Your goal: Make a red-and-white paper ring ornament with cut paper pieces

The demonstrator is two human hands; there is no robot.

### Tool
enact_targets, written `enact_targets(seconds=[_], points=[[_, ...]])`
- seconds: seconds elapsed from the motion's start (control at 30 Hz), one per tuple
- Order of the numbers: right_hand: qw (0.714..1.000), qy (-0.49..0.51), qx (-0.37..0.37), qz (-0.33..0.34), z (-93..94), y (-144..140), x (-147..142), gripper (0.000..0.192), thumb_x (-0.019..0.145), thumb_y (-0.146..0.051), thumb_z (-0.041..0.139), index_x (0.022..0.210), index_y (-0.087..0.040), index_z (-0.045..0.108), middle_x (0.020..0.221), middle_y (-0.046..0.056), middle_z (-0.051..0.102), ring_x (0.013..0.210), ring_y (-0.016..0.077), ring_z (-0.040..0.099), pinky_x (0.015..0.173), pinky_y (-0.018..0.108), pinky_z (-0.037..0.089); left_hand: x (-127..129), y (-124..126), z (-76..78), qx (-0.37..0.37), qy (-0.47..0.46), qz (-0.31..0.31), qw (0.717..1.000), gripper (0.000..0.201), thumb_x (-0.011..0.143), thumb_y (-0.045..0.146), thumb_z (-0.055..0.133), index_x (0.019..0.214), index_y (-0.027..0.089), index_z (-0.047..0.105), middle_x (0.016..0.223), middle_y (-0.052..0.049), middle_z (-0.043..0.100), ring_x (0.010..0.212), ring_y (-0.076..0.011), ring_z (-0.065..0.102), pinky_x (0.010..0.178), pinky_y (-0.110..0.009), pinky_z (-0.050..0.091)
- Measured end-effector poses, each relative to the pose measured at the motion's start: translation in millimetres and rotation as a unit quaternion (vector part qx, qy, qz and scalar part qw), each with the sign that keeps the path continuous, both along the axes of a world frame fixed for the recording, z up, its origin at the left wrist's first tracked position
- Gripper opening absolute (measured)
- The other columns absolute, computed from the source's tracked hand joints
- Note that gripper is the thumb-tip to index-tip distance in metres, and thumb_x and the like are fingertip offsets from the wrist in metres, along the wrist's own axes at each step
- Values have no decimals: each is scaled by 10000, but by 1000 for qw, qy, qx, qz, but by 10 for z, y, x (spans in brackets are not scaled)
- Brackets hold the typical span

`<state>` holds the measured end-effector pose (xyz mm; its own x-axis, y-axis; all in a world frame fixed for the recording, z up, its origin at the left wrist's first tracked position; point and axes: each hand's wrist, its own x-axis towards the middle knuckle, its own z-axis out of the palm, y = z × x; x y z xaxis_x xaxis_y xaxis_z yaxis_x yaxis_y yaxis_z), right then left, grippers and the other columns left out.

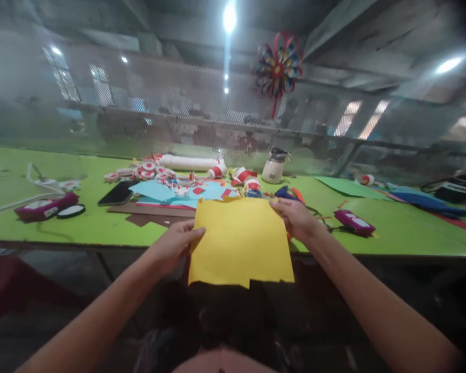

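**Two hands hold a yellow paper sheet over the edge of a craft table**

A long green table (101, 223) runs across the view, with wire mesh behind it. A paper pinwheel (277, 65) in red, blue and yellow hangs on the mesh.

In the middle of the view, a yellow paper sheet (241, 241) is held up in front of the person, its top over the near table edge and its lower part hanging past it. The bottom edge is cut unevenly, with a small step. The sheet looks thin and light, probably limp if held by one corner, and easy to crease or tear. Holding it at two opposite edges, as here, seems the steadiest way.

The left hand (174, 246) pinches the sheet's left edge, thumb on the front. The right hand (297, 217) grips the top right corner, fingers closed on the paper.

Behind the sheet lie light blue paper (166, 190), brown card (151, 211) and scattered red and white paper rolls (151, 168). A black phone (118, 192) lies left of them. A white jar (274, 167) stands farther back, near the mesh. A small magenta device (353, 220) lies to the right.
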<state>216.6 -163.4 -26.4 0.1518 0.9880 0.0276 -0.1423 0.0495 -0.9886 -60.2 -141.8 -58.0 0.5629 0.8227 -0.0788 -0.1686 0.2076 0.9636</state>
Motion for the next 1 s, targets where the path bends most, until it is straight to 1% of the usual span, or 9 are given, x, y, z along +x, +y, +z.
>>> enact_targets(seconds=[0.07,0.17,0.23,0.4,0.53,0.67,0.77,0.93,1.0], points=[[1000,-6,8,8,-17,-38,15,109,693,-217,701,679,-151,616,609,20,670,485,113,602,448,196,478,4,-38,7,0,-15,-11,1000,328,691,270,702,984,127,671,886,-111,712,755,-230,667,702,-322,511],[999,-1,8,38,-37,-96,53,143,663,-218,740,733,-157,632,676,23,693,564,128,640,535,218,518,-10,-72,1,4,-30,-28,999,335,713,269,687,1016,129,662,918,-120,708,766,-231,667,703,-315,507],[999,4,8,52,-41,-133,67,161,650,-213,755,757,-160,647,658,7,688,559,121,638,557,219,524,-25,-91,-12,3,-37,-35,999,341,720,273,684,1031,133,657,924,-119,707,767,-227,666,698,-306,506],[999,12,13,36,-63,-173,32,164,623,-231,775,721,-167,660,654,5,696,569,128,649,557,221,526,-42,-112,-46,-13,-33,-29,999,342,739,299,673,1039,137,652,916,-116,708,742,-211,665,707,-309,513],[999,28,24,16,-96,-183,-25,181,608,-245,778,721,-173,656,704,17,716,595,147,661,567,238,533,-55,-110,-50,-44,-41,-18,998,391,714,299,696,1073,154,637,955,-125,702,782,-251,671,707,-344,524],[997,59,35,-22,-123,-226,-85,209,589,-243,777,733,-182,639,708,21,719,587,179,661,559,285,539,-105,-171,-45,-70,-83,41,993,332,708,279,696,1023,179,664,1001,-119,694,862,-261,664,682,-310,541],[992,98,38,-67,-167,-266,-156,224,581,-232,774,742,-181,626,706,26,720,610,202,667,548,306,533,-118,-267,-82,-71,-127,84,986,260,730,306,664,968,204,682,1029,-88,692,972,-244,634,744,-278,540],[983,141,66,-101,-302,-300,-312,224,604,-225,746,794,-171,641,746,32,724,706,215,676,594,308,530,21,-425,-187,-123,-217,116,961,280,753,278,637,1026,222,655,1055,-57,688,1013,-226,621,809,-309,542],[980,154,72,-104,-356,-306,-368,219,609,-223,741,798,-170,643,754,30,723,736,216,674,611,308,529,110,-464,-208,-135,-218,112,960,292,768,280,628,1048,201,645,1044,-66,691,994,-219,632,798,-287,545]])
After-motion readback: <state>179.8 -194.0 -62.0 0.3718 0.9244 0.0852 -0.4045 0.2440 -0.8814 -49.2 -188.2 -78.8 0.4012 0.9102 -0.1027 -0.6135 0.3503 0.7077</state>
